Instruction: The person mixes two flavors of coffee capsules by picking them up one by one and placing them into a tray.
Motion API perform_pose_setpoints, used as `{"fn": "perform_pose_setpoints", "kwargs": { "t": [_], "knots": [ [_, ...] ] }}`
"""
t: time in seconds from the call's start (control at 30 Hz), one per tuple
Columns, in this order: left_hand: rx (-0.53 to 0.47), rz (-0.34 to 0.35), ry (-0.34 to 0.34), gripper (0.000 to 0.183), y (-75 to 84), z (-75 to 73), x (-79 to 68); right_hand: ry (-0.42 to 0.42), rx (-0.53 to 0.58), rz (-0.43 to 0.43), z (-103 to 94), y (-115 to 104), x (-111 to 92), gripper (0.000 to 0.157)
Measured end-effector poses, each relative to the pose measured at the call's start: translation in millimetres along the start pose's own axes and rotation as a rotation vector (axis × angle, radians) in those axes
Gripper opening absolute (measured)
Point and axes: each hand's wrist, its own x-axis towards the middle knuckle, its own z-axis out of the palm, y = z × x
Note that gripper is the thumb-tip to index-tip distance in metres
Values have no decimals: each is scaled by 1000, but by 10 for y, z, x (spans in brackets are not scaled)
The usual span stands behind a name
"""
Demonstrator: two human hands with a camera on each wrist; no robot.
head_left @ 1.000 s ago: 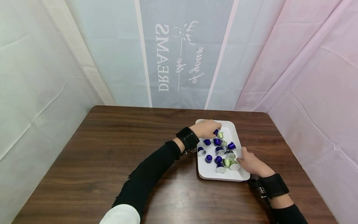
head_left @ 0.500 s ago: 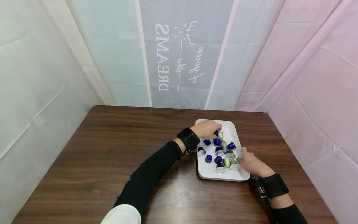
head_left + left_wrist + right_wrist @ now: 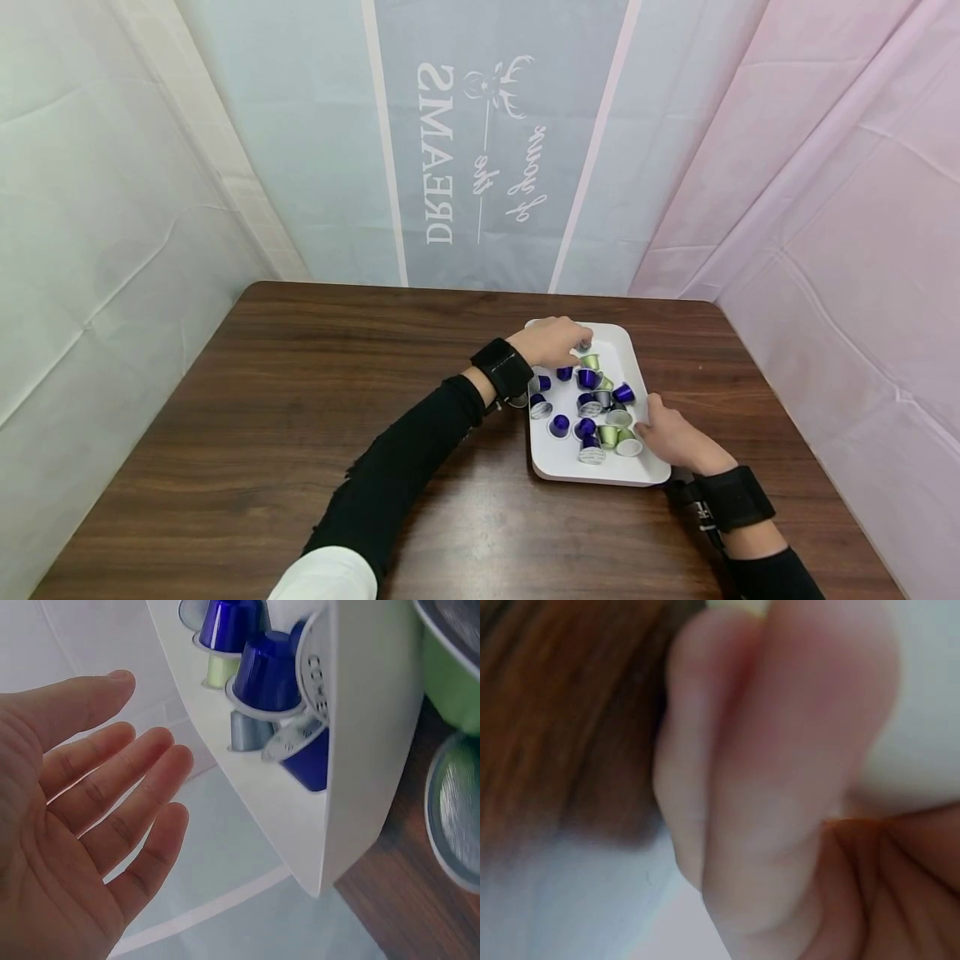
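My left hand (image 3: 551, 340) is over the far left part of a white tray (image 3: 555, 465). Relaxed and spread apart in the left wrist view, the fingers of this hand (image 3: 97, 795) hold nothing. Close to its fingertips in the head view are a small greyish piece, partly hidden, and a green coffee capsule (image 3: 591, 362). Blue coffee capsules (image 3: 588, 379) and silver ones (image 3: 602, 398) lie scattered across the tray, some on their sides. My right hand (image 3: 678, 435) grips the tray's right rim, thumb on the inner side; its fingers (image 3: 780, 765) are blurred in the right wrist view.
The tray stands on a dark brown wooden table (image 3: 337, 375), toward its right side. Pale cloth (image 3: 487, 250) hangs behind the far edge, with more cloth at both sides. Black bands (image 3: 502, 372) wrap both wrists.
My left hand has shifted slightly left. The blue capsule at its fingertips no longer shows there; several capsules nearby have moved, and a blue one now shows near the left rim. My right hand stays put.
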Motion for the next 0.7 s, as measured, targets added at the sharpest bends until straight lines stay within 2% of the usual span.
{"fn": "perform_pose_setpoints", "kwargs": {
  "t": [0.27, 0.4, 0.5, 0.7],
  "knots": [
    [7, -46, 16, 29, -198, -110, -204, 3, -1, -9, 3, -6, -10, 47],
    [1, -74, 26, 17, -337, -150, -355, 5, 5, -18, -10, -31, -33, 44],
    [-17, -94, 44, 6, -431, -146, -471, 8, 6, -22, -19, -39, -41, 44],
    [-82, -97, 54, 12, -555, -36, -709, 1, 12, -17, -17, -34, -34, 44]
  ]
}}
